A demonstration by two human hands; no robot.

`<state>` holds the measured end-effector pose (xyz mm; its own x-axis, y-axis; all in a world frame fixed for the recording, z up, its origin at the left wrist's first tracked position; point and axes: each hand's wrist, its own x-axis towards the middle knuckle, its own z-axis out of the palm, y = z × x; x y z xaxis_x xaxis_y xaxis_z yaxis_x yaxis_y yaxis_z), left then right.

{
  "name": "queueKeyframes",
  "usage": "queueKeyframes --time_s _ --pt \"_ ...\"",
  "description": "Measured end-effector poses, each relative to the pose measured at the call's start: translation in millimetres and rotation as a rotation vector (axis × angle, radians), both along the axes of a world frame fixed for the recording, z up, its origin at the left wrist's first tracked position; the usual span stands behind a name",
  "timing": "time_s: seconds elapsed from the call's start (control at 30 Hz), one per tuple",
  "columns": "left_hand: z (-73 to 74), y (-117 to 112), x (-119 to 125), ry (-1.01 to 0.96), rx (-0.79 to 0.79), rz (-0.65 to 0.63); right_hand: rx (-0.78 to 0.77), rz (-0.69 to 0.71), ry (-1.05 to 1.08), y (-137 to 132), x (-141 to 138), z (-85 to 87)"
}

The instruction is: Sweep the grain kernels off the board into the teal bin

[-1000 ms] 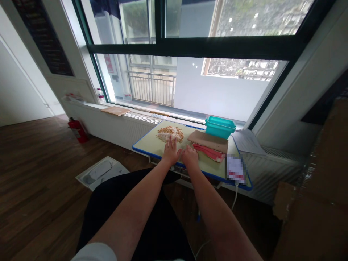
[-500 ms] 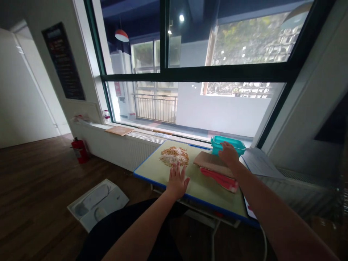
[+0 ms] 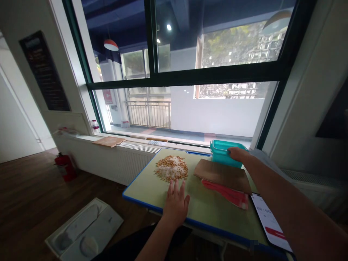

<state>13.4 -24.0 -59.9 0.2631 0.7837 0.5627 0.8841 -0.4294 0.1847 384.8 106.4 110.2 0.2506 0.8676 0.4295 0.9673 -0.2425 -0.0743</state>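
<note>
My left hand [image 3: 176,204] lies on the table with its fingers spread and nothing in them. Its fingertips point at a pile of orange-brown kernels mixed with white grains [image 3: 172,168], close to the pile's near edge. At the back right, my right hand [image 3: 239,154] grips the near right rim of a teal plastic basket [image 3: 221,152], thumb inside and the other fingers mostly hidden. In front of the basket lies a folded piece of brown cardboard [image 3: 221,174], and a red-pink cloth [image 3: 225,194] sticks out along its near side.
The yellow-green table [image 3: 144,185] has a blue edge and stands against a radiator and window sill. A tablet [image 3: 270,221] showing a timer lies at its right edge. On the floor are a white box [image 3: 84,232] and a red fire extinguisher [image 3: 65,166].
My right hand has gone from hovering over the basket to holding its rim. The left hand stays spread by the pile. The view has shifted, with more of the tablet showing.
</note>
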Motion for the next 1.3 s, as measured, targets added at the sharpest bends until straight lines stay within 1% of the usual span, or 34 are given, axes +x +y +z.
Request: queueKeyframes --time_s 0.1,0.17,0.3,0.43,0.53,0.63,0.83,1.1,1.3 --pt "5.1 -3.0 -1.5 0.008 -0.033 -0.005 -0.165 0.074 -0.037 1.9 2.3 0.5" --pt "7.9 -4.3 -2.7 0.006 -0.059 -0.008 -0.195 0.107 -0.062 0.5 2.1 -0.9" --pt "9.7 -4.7 -4.1 0.003 -0.077 -0.014 -0.176 0.134 -0.089 -6.6 2.3 -5.2" --pt "6.8 -3.2 -4.8 -0.004 -0.056 -0.018 -0.156 0.108 -0.112 -15.6 2.4 -5.1" --pt "2.2 -0.2 -5.7 -0.026 -0.027 -0.008 -0.151 0.092 -0.136 -18.9 1.6 -0.5" --pt "-0.3 1.9 -6.7 -0.045 0.012 -0.017 -0.157 0.113 -0.159 -19.8 1.0 7.7" --pt "5.8 -1.9 -8.4 -0.043 0.046 -0.065 -0.169 0.156 -0.184 -22.3 -2.5 23.4" --pt "3.7 0.5 -11.1 -0.045 0.119 -0.146 -0.185 0.186 -0.224 -17.8 -16.6 22.6" --pt "7.6 -1.7 -10.8 -0.047 0.127 -0.127 -0.179 0.187 -0.217 -17.2 -20.9 29.7"
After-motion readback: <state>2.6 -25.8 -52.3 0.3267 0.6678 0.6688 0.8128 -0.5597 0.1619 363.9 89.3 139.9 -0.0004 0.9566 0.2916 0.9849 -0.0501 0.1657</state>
